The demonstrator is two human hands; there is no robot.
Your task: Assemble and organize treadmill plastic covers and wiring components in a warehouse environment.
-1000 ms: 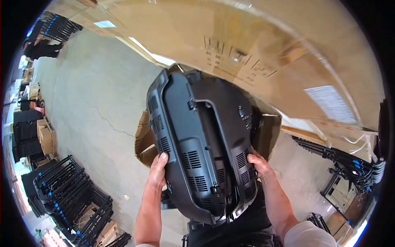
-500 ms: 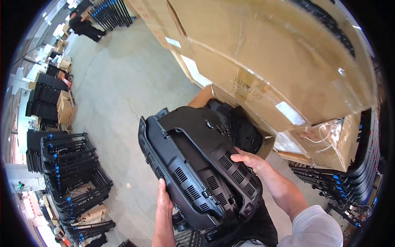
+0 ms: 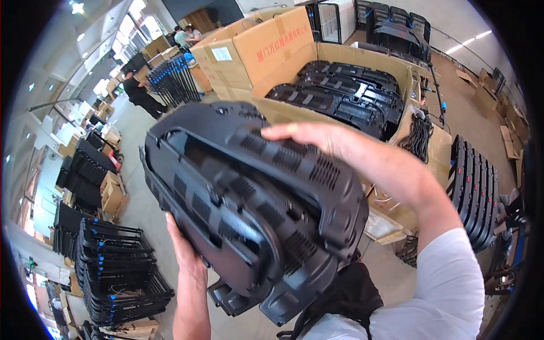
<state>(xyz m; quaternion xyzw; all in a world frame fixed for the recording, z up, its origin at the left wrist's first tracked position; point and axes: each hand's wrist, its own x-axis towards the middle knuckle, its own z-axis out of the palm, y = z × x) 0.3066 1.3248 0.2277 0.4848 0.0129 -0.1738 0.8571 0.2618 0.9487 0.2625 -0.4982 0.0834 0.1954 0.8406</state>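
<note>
Several black plastic covers [image 3: 241, 187] with slotted vents, nested loosely together, are held up in front of me. My left hand [image 3: 188, 252] grips their lower left edge, its thumb along the outer rim and its other fingers hidden underneath. Across the upper right of the covers lies my right hand [image 3: 303, 135], closed over the edge beside the vents. The covers are tilted, and the lower ones stick out near my body. Beyond my right arm, a big open cardboard box [image 3: 407, 110] holds several similar glossy black covers [image 3: 340, 93].
A tall cardboard box [image 3: 277, 48] stands beside the open one. Stacked black frames [image 3: 116, 272] with blue parts are at the left. Upright black panels [image 3: 473, 192] line the right side. A person in black [image 3: 139, 93] stands farther off by more frames [image 3: 173, 79].
The covers have come up and closer, tilting and spreading apart. My right arm has risen with them. The view has lifted, bringing the open box's contents and the room beyond into sight.
</note>
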